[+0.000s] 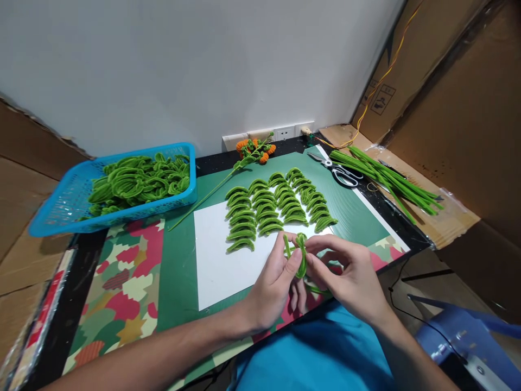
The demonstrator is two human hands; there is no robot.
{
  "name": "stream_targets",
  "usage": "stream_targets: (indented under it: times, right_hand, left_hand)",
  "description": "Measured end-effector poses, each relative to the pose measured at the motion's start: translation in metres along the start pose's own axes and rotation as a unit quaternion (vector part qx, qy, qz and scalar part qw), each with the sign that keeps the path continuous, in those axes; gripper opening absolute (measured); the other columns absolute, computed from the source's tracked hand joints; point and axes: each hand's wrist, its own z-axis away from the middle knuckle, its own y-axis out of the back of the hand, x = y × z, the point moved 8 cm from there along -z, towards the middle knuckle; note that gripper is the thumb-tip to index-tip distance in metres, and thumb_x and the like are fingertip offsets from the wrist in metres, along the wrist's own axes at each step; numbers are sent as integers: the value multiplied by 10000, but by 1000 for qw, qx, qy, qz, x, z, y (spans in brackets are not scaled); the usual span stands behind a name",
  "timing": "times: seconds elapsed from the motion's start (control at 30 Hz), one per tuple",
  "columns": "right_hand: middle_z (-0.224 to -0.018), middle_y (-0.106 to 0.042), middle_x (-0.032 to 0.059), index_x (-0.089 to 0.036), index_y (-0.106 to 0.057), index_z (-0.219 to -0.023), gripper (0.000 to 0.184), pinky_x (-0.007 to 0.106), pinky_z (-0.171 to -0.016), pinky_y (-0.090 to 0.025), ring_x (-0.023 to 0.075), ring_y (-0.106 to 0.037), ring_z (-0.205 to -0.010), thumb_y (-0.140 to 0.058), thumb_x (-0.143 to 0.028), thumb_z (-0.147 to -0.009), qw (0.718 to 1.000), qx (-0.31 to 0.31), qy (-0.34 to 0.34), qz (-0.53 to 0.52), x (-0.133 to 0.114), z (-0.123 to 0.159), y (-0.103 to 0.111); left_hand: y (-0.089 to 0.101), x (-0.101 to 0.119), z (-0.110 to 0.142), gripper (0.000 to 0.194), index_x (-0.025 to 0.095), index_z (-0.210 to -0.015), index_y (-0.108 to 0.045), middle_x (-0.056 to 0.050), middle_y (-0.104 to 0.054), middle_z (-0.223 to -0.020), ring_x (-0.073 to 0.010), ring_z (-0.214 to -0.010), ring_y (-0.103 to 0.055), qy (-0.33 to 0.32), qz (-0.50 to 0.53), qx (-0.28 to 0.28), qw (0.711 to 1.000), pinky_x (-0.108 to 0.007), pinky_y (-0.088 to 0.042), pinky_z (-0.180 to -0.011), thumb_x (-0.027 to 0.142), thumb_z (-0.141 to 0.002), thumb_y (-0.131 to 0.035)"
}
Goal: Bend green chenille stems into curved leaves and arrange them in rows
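Observation:
Between my two hands, near the front edge of the table, is a green pipe cleaner [301, 266] bent into narrow loops. My left hand [279, 279] pinches it between thumb and fingers. From the other side, my right hand [345, 271] has its thumb and forefinger closed on the same piece. A loose green end hangs below the right fingers. Just beyond my hands, curved green pipe-cleaner leaves [241, 217] lie in several columns on a white sheet [211, 271] and the green mat.
At the left stands a blue plastic basket [61, 209] heaped with green shaped pieces. A stem with orange pipe-cleaner pumpkins [264, 157] lies at the back. Scissors [340, 172] and straight green pipe cleaners [391, 179] lie at the right, beside cardboard walls [459, 98].

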Motion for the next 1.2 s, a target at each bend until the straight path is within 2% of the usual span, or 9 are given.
stream_targets:
  times: [0.17,0.27,0.37,0.5,0.67,0.87,1.07,1.2]
  right_hand:
    - [-879,-769,42,-195,-726,-971,95,230,-562,-602,148,-707,-650,-747,-257,-903,996,-4,-56,-64,5,-4,-2]
    - [-794,-756,14,-198,-716,-990,138,218,-486,-582,136,-676,-560,-756,-238,-864,994,4,-76,-80,9,-4,-2]
    - [-762,-781,13,-201,-752,-999,142,227,-531,-616,159,-728,-595,-758,-217,-858,997,22,-63,-47,8,-1,1]
    - [-832,-828,41,-203,-795,-955,80,245,-597,-653,175,-778,-642,-739,-238,-912,998,46,-37,-14,8,3,3]
    - [-881,-840,68,-189,-805,-996,132,284,-681,-692,213,-816,-744,-767,-266,-895,997,60,-43,-13,16,1,6]
    - [-779,-824,58,-192,-789,-844,112,286,-633,-681,213,-797,-655,-841,-289,-822,995,59,-67,-38,18,0,7]
    - [-651,-774,36,-198,-768,-779,163,270,-504,-623,197,-740,-521,-863,-328,-812,989,102,-85,-59,24,4,6]
    - [-732,-794,49,-188,-781,-855,153,273,-610,-665,204,-779,-632,-870,-289,-784,991,86,-85,-52,28,1,7]
  left_hand:
    - [-3,2,1,309,282,-1149,-354,97,-621,-497,-131,-340,-564,10,-28,-11,1000,-129,-400,-351,582,-1126,-425]
    - [-4,0,1,340,282,-1164,-358,111,-590,-503,-126,-345,-567,25,-43,-16,999,-130,-397,-352,613,-1116,-418]
    - [-3,-3,1,375,279,-1161,-363,110,-580,-517,-120,-340,-560,34,-56,-16,998,-139,-403,-354,648,-1105,-403]
    - [-1,-3,0,360,281,-1095,-350,138,-502,-452,-119,-296,-516,31,-57,-5,998,-120,-332,-318,634,-1106,-420]
    - [-1,-3,-2,365,280,-1056,-335,75,-655,-580,-115,-295,-547,33,-50,-3,998,-125,-308,-299,626,-1103,-438]
    - [-1,-7,-2,387,263,-1052,-360,67,-662,-591,-115,-306,-574,32,-63,-4,998,-134,-330,-308,637,-1095,-447]
    - [-2,-6,-2,363,261,-1043,-365,89,-634,-571,-101,-306,-562,29,-73,-8,997,-124,-322,-311,604,-1100,-471]
    - [-2,-6,-2,373,266,-1050,-357,67,-674,-606,-100,-315,-562,29,-64,-8,998,-126,-341,-320,630,-1103,-424]
